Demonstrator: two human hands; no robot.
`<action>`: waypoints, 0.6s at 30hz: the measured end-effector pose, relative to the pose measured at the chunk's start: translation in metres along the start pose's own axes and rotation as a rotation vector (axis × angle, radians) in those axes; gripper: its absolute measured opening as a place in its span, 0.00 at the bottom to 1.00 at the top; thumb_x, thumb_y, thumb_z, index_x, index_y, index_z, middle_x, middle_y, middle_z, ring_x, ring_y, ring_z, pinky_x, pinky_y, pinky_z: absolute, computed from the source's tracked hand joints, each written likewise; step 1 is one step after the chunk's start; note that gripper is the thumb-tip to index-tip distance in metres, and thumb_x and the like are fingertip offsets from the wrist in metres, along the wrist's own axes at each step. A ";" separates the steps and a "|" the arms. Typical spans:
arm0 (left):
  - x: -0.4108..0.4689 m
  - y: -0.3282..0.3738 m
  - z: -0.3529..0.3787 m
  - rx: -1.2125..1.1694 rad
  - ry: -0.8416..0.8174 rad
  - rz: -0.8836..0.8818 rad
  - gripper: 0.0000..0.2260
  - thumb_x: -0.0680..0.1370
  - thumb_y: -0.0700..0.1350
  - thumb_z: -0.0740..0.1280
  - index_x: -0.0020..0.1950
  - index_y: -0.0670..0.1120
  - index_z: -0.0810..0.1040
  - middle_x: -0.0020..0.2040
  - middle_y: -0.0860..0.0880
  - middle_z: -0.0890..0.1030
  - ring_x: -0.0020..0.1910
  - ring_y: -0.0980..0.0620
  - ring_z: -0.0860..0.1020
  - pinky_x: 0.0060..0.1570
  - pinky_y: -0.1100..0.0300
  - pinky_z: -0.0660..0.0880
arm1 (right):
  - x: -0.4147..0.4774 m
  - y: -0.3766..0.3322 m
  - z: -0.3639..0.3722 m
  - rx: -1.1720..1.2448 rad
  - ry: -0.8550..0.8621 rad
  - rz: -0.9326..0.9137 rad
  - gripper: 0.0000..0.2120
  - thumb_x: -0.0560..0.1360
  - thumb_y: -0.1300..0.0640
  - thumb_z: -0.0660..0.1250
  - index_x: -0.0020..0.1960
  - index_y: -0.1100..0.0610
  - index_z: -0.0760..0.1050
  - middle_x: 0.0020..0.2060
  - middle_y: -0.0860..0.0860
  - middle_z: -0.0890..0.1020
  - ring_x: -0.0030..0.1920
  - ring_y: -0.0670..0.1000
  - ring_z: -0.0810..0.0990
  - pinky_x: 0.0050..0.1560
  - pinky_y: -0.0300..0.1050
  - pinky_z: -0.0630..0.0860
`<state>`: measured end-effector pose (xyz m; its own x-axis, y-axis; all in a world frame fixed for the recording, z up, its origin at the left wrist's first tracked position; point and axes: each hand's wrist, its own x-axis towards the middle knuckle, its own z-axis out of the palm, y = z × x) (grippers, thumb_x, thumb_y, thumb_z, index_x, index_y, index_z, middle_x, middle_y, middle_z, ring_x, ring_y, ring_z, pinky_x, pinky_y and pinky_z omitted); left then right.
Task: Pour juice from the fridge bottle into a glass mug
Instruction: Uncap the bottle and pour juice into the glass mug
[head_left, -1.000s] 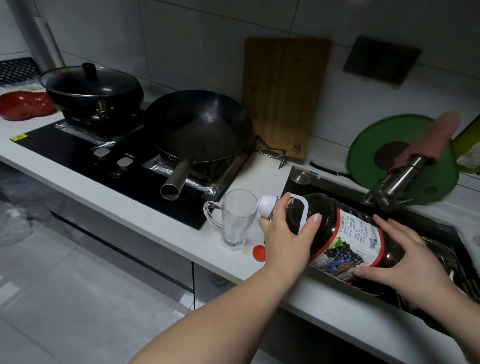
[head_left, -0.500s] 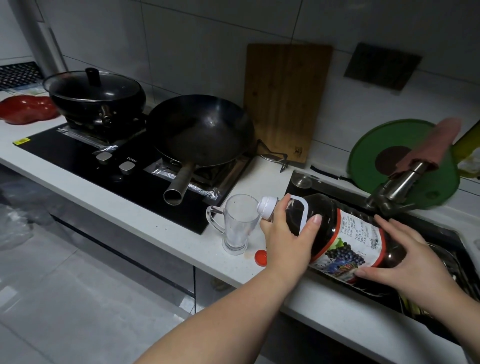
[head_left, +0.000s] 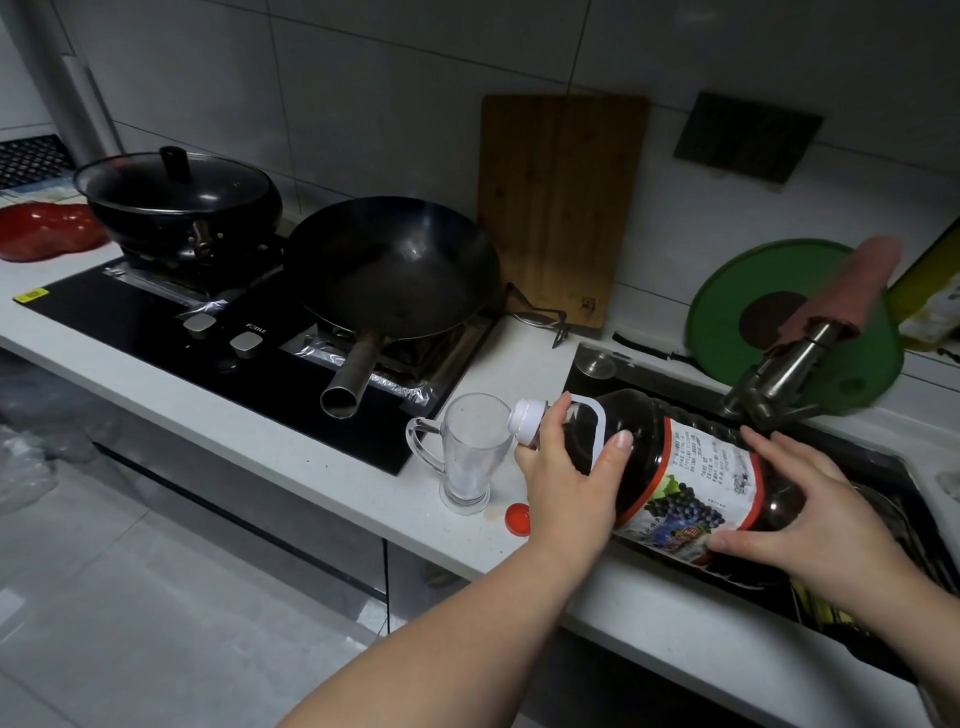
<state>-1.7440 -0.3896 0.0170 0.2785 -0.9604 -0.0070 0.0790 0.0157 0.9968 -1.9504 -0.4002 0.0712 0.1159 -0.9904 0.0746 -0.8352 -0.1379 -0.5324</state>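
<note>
Bottle (head_left: 691, 467) of dark juice, grape label, tipped almost flat above sink's (head_left: 582, 364) left end, white spout touching or just over mug's (head_left: 472, 452) rim; cannot tell which. Left hand (head_left: 566, 483) grips bottle neck, fingers (head_left: 621, 441) wrapped round it by white loop handle. Right hand (head_left: 826, 514) cups bottle's base, fingers spread over top, thumb under label. Mug upright near worktop's (head_left: 363, 499) front edge, between hob (head_left: 156, 322) and sink, handle toward hob. Red cap (head_left: 518, 518) on worktop just beside mug's foot. Wok (head_left: 395, 265) on hob behind mug.
</note>
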 end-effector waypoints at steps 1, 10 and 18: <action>0.000 0.000 0.000 -0.001 -0.002 -0.001 0.27 0.73 0.59 0.68 0.69 0.67 0.60 0.60 0.54 0.60 0.54 0.63 0.68 0.63 0.61 0.68 | 0.000 -0.001 0.000 0.003 -0.001 0.000 0.55 0.49 0.50 0.85 0.72 0.41 0.65 0.74 0.47 0.61 0.72 0.51 0.62 0.68 0.49 0.61; 0.003 -0.002 -0.001 -0.006 0.012 -0.004 0.26 0.73 0.60 0.68 0.67 0.70 0.59 0.62 0.53 0.60 0.59 0.56 0.69 0.64 0.55 0.71 | 0.001 -0.007 -0.001 0.001 -0.008 0.000 0.55 0.49 0.51 0.85 0.72 0.41 0.65 0.74 0.47 0.62 0.73 0.50 0.62 0.69 0.48 0.60; 0.002 0.001 -0.002 -0.015 0.022 -0.012 0.26 0.75 0.57 0.67 0.69 0.67 0.59 0.61 0.53 0.60 0.55 0.61 0.68 0.56 0.67 0.68 | 0.001 -0.011 -0.004 -0.020 -0.013 0.004 0.55 0.49 0.49 0.85 0.72 0.40 0.65 0.75 0.47 0.61 0.73 0.51 0.62 0.69 0.49 0.60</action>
<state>-1.7409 -0.3907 0.0182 0.2983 -0.9542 -0.0205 0.0965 0.0087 0.9953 -1.9436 -0.4002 0.0807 0.1193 -0.9909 0.0619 -0.8462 -0.1341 -0.5157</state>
